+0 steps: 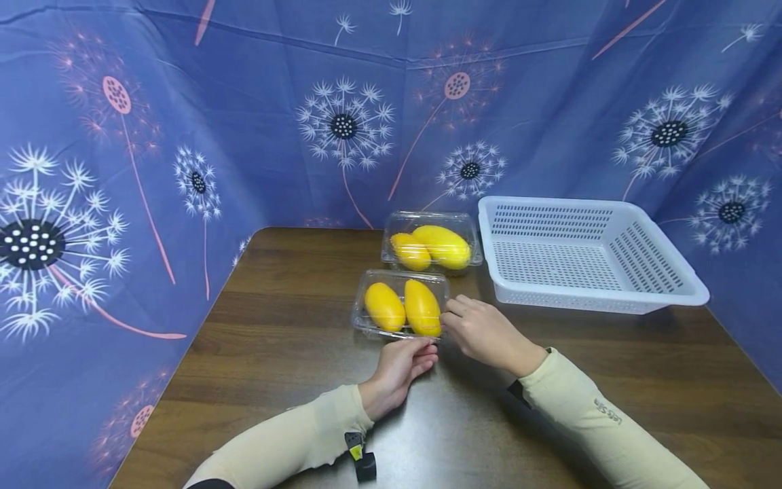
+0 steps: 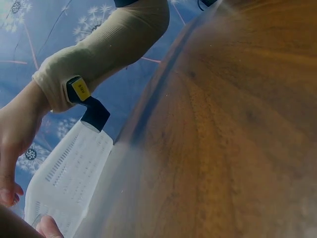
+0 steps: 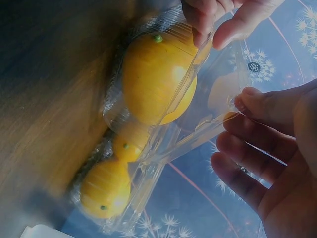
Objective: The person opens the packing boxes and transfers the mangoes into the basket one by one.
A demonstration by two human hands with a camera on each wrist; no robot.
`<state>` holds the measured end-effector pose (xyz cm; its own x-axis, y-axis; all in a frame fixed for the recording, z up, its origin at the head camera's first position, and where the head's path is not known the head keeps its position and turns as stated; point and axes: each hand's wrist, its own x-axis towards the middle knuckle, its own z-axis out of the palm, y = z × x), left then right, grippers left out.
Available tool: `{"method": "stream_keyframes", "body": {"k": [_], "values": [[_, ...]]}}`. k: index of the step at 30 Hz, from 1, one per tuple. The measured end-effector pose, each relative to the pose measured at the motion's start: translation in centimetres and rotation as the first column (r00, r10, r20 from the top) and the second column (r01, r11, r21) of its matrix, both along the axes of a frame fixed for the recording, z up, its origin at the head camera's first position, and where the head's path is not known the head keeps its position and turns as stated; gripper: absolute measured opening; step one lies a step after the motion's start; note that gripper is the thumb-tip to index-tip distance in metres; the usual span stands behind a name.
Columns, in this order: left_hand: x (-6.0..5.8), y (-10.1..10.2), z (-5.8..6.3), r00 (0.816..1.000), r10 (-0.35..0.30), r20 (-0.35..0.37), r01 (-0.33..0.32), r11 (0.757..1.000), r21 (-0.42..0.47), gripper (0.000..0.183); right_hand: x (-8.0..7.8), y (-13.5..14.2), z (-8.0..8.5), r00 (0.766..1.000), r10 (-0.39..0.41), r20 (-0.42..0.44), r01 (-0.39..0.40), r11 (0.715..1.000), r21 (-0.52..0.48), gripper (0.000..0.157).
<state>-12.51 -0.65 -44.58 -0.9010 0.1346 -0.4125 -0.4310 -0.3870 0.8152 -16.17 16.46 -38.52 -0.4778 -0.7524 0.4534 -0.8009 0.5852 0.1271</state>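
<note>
clear box (image 1: 360, 314) just beyond left fingers (image 1: 421, 367) and right fingers (image 1: 455, 315) (by its edge in their pinch)

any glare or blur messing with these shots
Head: bright glare on the table near the left hand, reflections on the front clear container; left wrist: pale haze over the table's lower left, wood grain soft; right wrist: table dark and blurry, highlight on the nearest yellow fruit.
</note>
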Motion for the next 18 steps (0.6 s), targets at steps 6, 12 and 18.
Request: {"method": "stream_keyframes", "body": {"k": [6, 12, 18], "values": [[-0.1, -1.1, -0.2, 1.0, 0.011, -0.001, -0.01, 1.0, 0.008, 0.031, -0.1, 0.1, -0.1, 1.0, 0.019, -0.014, -0.019, 1.0, -0.013, 0.008], [-0.1, -2.2, 0.0, 1.0, 0.008, -0.007, -0.008, 1.0, -0.014, 0.035, -0.1, 0.2, -0.1, 1.0, 0.023, -0.015, -0.023, 0.999, -0.025, 0.009], [-0.2, -3.1, 0.1, 1.0, 0.022, -0.006, -0.022, 1.0, -0.012, 0.032, -0.1, 0.3, -0.1, 1.0, 0.02, -0.008, -0.02, 0.999, -0.035, 0.01]]}}
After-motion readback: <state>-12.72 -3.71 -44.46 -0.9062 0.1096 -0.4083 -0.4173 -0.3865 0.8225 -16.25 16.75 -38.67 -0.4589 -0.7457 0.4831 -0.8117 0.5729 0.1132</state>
